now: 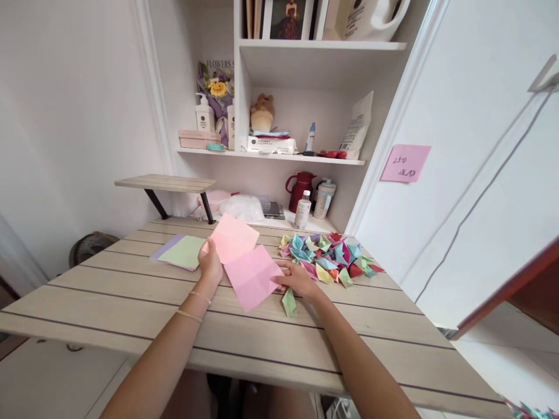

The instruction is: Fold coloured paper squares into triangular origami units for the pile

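My left hand [210, 262] grips a light pink sheet of paper [236, 237] by its left edge, holding it tilted above the table. With thumb and fingers my right hand [297, 278] pinches the right corner of a darker pink sheet [253, 278], which has a faint crease across it. The two sheets meet or overlap near the middle. Just below my right hand lies a green folded paper piece [289, 303]. A stack of coloured paper, green sheet [183, 252] on top, rests left of my left hand.
Many folded paper pieces [325, 262] are heaped at the right of the slatted table [131, 302]. Behind them stand a bottle [303, 210], a red jug [301, 191] and a tumbler [325, 199]. A small raised shelf [166, 183] is at the back left.
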The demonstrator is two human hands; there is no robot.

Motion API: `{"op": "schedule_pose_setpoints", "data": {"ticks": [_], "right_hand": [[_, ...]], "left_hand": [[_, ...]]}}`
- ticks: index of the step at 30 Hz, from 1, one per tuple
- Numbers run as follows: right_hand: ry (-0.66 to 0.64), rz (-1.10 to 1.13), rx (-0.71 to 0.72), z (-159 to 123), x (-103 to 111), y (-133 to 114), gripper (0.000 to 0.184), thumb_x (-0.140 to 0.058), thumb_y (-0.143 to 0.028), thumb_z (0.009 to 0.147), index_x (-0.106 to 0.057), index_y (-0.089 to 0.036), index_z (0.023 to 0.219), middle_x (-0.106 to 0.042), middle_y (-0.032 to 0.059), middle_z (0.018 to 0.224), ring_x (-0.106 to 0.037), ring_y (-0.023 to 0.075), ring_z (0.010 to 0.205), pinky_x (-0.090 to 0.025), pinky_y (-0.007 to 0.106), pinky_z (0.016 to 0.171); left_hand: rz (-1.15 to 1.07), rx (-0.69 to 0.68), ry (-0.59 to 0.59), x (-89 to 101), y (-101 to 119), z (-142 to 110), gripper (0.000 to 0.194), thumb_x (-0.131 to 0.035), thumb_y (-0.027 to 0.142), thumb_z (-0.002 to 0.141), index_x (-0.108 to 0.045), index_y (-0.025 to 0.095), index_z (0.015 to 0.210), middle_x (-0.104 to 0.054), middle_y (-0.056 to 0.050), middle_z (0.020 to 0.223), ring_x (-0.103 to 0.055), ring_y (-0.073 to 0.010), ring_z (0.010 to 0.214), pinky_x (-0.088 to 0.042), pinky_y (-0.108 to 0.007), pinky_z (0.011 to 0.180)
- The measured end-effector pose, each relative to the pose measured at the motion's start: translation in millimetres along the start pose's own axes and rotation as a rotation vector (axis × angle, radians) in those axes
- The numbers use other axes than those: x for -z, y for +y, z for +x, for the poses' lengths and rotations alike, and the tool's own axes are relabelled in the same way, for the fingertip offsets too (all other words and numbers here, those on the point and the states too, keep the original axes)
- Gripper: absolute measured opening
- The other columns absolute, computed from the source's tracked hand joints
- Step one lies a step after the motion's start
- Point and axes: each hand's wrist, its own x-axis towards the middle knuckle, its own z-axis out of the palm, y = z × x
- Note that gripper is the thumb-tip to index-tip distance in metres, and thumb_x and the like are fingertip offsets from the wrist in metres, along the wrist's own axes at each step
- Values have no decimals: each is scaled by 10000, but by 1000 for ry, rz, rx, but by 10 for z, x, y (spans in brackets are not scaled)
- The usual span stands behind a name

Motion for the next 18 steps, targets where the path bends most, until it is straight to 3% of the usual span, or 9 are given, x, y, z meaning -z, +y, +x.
{"op": "schedule_pose_setpoints", "data": {"ticks": [4,8,13,15,18], "right_hand": [[205,-313,102,-1,43,-1,611,-758,-348,525,-575,-145,1071,-653,22,685,-589,152,587,-488,292,580],[336,-411,231,6,4,-28,589,-711,-380,589,-555,-159,1112,-656,67,855,-598,170,688,-484,317,651],[111,-130,272,-43,-128,-107,610,-556,-381,765,-326,-254,1316,-619,76,1030,-585,186,934,-471,337,756],[51,-46,290,-56,-175,-123,675,-576,-367,754,-259,-286,1345,-565,79,1140,-533,194,1042,-459,342,795],[25,11,299,-48,-210,-122,773,-619,-354,713,-204,-300,1363,-511,62,1213,-535,184,1010,-466,332,792]], "left_hand": [[-95,25,-5,9,62,62,341,-449,416,829,-567,138,987,-633,-123,1041,-590,-173,980,-450,-308,868],[-296,143,-164,-45,152,20,315,-434,363,852,-551,152,1054,-618,-117,1092,-570,-172,1021,-445,-308,894],[-378,348,-322,-121,93,-160,294,-466,307,843,-550,158,1082,-604,-109,1126,-535,-182,1076,-435,-330,921],[-365,417,-376,-139,37,-238,299,-468,312,840,-557,152,1077,-614,-114,1105,-533,-196,1080,-431,-346,926],[-329,480,-471,-149,-13,-329,318,-486,336,826,-562,144,1068,-628,-125,1066,-541,-220,1066,-431,-370,921]]}}
